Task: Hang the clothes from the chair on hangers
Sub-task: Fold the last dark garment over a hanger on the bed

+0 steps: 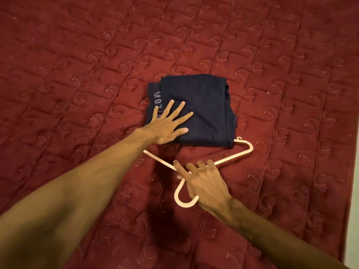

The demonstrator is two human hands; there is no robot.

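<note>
A folded dark navy garment [204,109] with pale lettering along its left edge lies on the red quilt. My left hand [169,124] presses flat on its near left part, fingers spread and straight. A white plastic hanger [244,152] lies just below the garment, its far bar tucked under the cloth's near edge and its hook pointing toward me. My right hand [202,179] covers the hanger's neck, fingers curled over it where the two arms meet; the hook curves out to the left of the palm.
The red quilted bedspread [97,65] with stitched swirl patterns fills nearly the whole view. Its right edge drops off at a pale strip of floor or wall [352,220] on the far right.
</note>
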